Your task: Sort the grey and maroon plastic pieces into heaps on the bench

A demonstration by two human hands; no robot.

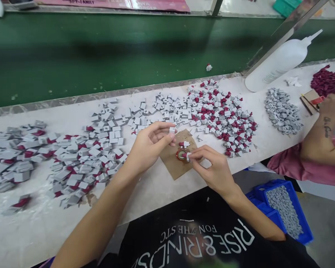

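My left hand (149,147) pinches a small light-grey plastic block (172,130) between thumb and fingertips, above a piece of brown cardboard (174,169). My right hand (213,167) grips another small grey plastic piece (188,156) at the edge of a small round dish (181,154) with a reddish rim. Whether that piece touches what is in the dish I cannot tell. Just behind the dish lies a grey-and-dark-red piece (184,144) on the cardboard.
Loose grey and dark-red pieces lie in heaps at left (80,167) and right (220,115). A white squeeze bottle (279,63) leans by a metal post. At right, a co-worker's arm (324,137) is beside a grey heap (283,111). A blue bin (304,223) stands below.
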